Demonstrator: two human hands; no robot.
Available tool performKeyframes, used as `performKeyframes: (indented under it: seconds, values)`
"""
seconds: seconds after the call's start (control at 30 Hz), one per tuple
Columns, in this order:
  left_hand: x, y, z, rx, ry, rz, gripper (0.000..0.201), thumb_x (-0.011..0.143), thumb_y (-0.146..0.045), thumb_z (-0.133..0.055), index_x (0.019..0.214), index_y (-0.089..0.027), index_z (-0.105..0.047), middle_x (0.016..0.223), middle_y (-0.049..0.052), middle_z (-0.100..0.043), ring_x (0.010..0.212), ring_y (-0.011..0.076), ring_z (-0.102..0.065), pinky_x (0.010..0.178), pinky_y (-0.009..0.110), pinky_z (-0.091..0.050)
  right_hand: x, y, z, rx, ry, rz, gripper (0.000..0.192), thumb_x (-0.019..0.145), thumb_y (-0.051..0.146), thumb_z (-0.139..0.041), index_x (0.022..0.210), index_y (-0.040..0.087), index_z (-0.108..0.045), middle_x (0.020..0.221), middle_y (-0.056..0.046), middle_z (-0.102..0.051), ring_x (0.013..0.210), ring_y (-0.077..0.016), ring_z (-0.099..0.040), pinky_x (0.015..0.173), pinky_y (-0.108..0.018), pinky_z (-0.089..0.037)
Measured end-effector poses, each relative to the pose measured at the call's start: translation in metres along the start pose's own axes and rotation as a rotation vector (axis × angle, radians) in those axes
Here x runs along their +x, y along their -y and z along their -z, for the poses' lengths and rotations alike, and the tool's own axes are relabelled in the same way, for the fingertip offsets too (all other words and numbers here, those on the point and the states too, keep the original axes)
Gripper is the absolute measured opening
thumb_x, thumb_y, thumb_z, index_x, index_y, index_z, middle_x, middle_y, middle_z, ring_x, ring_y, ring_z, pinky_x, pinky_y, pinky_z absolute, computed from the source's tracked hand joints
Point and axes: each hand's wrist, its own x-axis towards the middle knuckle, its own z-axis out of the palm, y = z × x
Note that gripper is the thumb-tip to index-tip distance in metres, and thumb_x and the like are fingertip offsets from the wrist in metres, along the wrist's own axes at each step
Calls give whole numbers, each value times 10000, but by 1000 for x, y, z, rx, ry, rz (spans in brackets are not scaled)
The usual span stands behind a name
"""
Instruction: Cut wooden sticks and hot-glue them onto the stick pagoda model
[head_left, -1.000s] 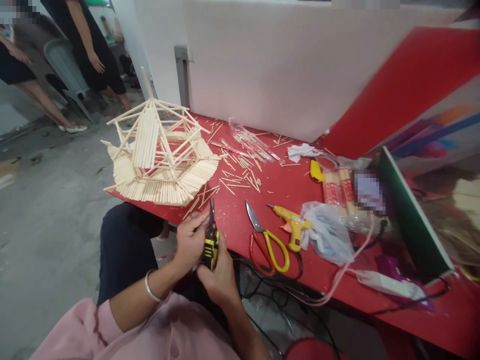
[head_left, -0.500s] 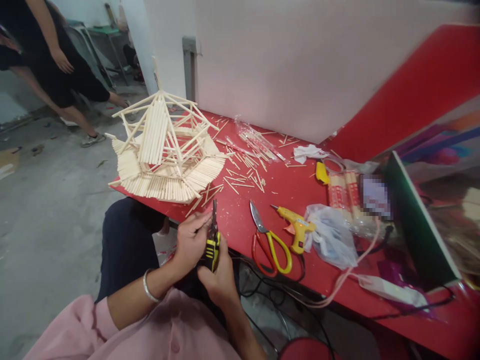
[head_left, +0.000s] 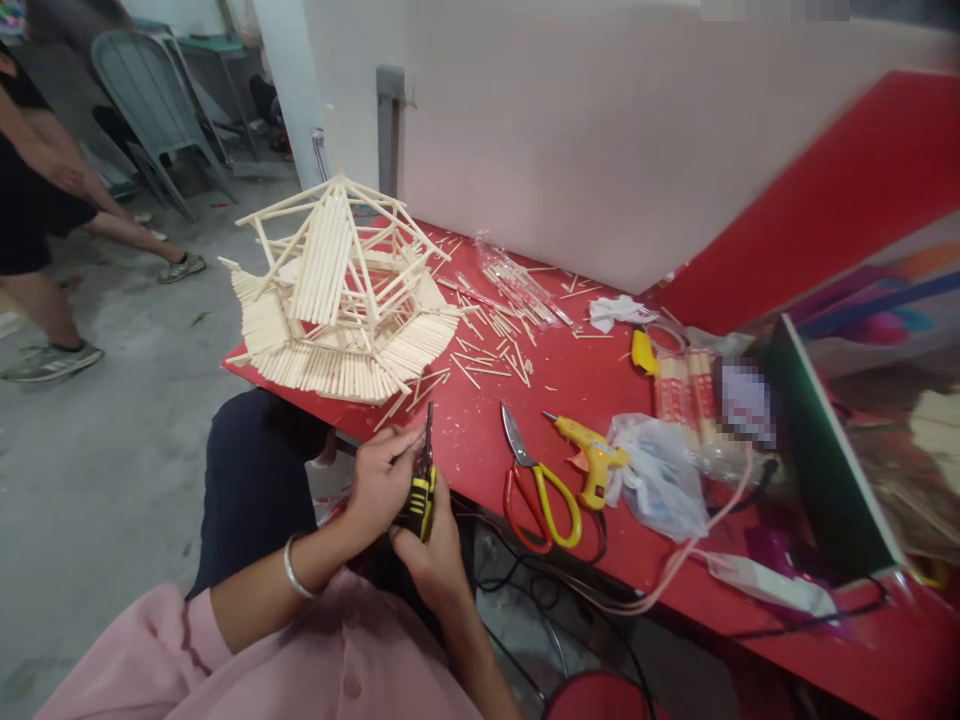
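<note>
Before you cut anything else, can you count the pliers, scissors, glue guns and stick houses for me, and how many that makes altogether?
Pliers, in the right hand: 1
Scissors, with red and yellow handles: 1
Glue gun, yellow: 1
Stick house, partly covered: 1
Total: 4

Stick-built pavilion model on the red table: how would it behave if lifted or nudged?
Probably light for its size: the pavilion model is largely open framework. Likely fragile; its slender, widely spaced members could snap. Unlikely to roll, given the broad skirt around it.
</note>
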Motion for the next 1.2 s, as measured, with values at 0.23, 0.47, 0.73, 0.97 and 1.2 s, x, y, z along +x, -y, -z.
performKeyframes:
  seconds: [0.23, 0.47, 0.73, 0.97, 1.2]
  values:
    - [1, -5, 6, 73, 15, -52, 244, 858, -164, -574, 975, -211, -783, 657, -1, -618, 621, 110, -562, 579, 207, -448, -1, 5, -2, 65, 16, -7, 665, 580, 147, -543, 1235, 213, -446, 801, 41, -604, 657, -113, -540, 585, -212, -458]
    - [1, 0, 2, -12, -24, 21, 202, 831, -210, -621, 943, -205, -790, 679, 15, -669, 639, 131, -600, 607, 230, -492, -2, -1, 2, 59, 18, -13, 619, 581, 160, -539, 1194, 212, -469, 792, 39, -580, 649, -114, -523, 578, -217, -453]
    - [-6, -3, 11, 106, 94, -157, 297, 893, -154, -509, 1036, -209, -764, 759, 30, -650, 709, 127, -591, 662, 232, -481, -7, 0, 1, -55, 26, 40, 804, 640, 198, -589, 1401, 224, -330, 1041, -26, -647, 817, -153, -617, 710, -251, -511]
    - [-4, 0, 11, 152, 81, -131, 300, 897, -152, -501, 1029, -214, -764, 709, 12, -603, 669, 125, -561, 620, 215, -452, -5, -1, -1, 73, 14, -2, 654, 554, 184, -546, 1203, 220, -475, 889, 9, -625, 745, -141, -577, 629, -231, -478]
    - [0, -2, 13, 166, 150, -167, 320, 874, -107, -487, 985, -203, -771, 680, 16, -588, 639, 127, -555, 599, 219, -446, -8, 3, 5, 81, 7, -31, 627, 545, 197, -555, 1170, 231, -516, 872, 16, -603, 725, -139, -535, 617, -235, -447]
